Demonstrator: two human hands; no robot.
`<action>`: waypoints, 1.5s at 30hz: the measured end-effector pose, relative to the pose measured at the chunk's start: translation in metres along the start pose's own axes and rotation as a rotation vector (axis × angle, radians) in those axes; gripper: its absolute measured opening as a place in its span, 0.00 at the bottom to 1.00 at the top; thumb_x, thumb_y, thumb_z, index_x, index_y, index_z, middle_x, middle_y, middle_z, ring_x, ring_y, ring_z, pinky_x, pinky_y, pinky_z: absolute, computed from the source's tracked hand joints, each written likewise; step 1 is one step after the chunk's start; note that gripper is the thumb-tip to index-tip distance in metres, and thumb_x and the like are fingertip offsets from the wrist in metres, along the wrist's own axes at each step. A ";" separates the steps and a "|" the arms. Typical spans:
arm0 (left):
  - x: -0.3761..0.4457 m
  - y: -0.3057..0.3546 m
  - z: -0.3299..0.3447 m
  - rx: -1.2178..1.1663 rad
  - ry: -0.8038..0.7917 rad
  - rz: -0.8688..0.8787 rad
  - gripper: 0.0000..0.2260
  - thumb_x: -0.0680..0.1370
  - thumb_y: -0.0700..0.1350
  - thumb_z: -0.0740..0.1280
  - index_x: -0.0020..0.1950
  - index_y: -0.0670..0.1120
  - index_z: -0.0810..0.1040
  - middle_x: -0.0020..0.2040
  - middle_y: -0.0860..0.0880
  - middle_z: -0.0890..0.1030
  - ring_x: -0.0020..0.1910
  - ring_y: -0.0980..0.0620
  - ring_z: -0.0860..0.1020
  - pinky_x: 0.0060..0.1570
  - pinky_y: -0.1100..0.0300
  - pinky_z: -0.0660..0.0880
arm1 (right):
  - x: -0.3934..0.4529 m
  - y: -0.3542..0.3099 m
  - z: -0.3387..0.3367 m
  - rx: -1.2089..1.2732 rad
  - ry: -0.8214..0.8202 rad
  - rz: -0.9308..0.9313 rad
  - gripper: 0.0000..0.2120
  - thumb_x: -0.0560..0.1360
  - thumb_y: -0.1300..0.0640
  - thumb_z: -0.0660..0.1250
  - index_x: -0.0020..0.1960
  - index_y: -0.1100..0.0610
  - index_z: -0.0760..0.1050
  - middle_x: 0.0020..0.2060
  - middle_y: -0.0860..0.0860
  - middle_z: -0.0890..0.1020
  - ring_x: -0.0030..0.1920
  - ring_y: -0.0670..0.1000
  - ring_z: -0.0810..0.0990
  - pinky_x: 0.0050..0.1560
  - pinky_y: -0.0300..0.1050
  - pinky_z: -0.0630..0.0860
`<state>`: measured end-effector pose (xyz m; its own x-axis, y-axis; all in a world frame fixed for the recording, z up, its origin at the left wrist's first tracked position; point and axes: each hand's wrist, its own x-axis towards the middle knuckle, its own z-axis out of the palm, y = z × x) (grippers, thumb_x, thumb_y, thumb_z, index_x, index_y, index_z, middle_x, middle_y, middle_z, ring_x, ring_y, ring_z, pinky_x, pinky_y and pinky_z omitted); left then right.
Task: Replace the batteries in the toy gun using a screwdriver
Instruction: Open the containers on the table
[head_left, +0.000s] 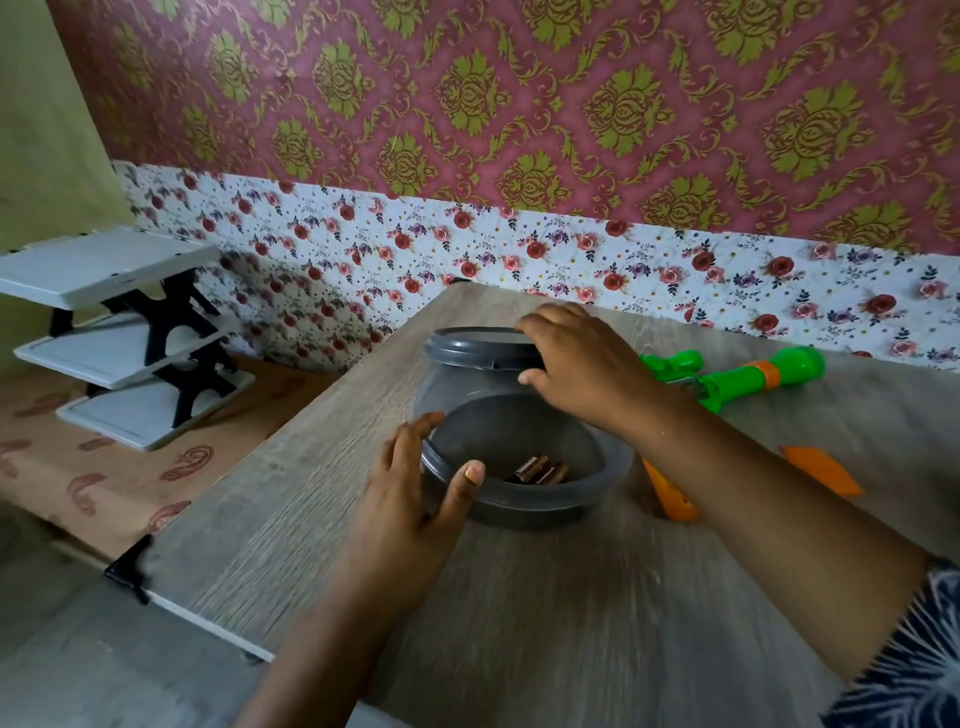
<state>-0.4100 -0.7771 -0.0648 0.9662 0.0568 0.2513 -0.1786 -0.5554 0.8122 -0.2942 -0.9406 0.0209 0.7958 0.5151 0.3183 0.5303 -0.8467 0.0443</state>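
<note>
Batteries (537, 470) lie in the grey container (524, 506) on the desk (571, 613), long axes pointing away and rightwards. The left hand (415, 499), nearer, steadies the rim with thumb and fingers; the right hand (576, 358) grasps the lifted lid (475, 345). The toy gun (753, 376) lies further right.

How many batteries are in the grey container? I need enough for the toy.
2 visible, lying side by side on the grey container floor; the near wall may hide more.
</note>
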 end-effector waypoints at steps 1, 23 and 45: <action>0.000 -0.002 0.000 0.000 0.000 0.000 0.26 0.68 0.70 0.54 0.65 0.68 0.57 0.64 0.54 0.72 0.56 0.54 0.76 0.50 0.62 0.74 | -0.001 0.002 0.005 -0.022 -0.009 -0.002 0.22 0.75 0.54 0.65 0.66 0.58 0.66 0.63 0.54 0.72 0.63 0.55 0.68 0.61 0.49 0.69; -0.003 0.011 -0.001 -0.184 0.056 -0.044 0.44 0.62 0.65 0.65 0.73 0.58 0.51 0.66 0.57 0.67 0.46 0.63 0.78 0.47 0.60 0.78 | -0.094 -0.007 -0.006 -0.021 0.172 -0.227 0.19 0.66 0.55 0.69 0.56 0.58 0.74 0.50 0.55 0.79 0.50 0.58 0.78 0.48 0.53 0.78; 0.002 -0.010 0.000 0.271 0.106 0.250 0.40 0.62 0.70 0.63 0.71 0.67 0.52 0.77 0.53 0.50 0.76 0.48 0.50 0.70 0.48 0.53 | -0.102 0.001 -0.003 0.122 -0.081 -0.161 0.39 0.66 0.39 0.69 0.72 0.48 0.59 0.71 0.48 0.64 0.71 0.50 0.62 0.70 0.48 0.62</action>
<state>-0.4059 -0.7716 -0.0726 0.8719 -0.0309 0.4887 -0.3375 -0.7612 0.5539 -0.3755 -0.9940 -0.0086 0.7160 0.6559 0.2390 0.6803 -0.7324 -0.0281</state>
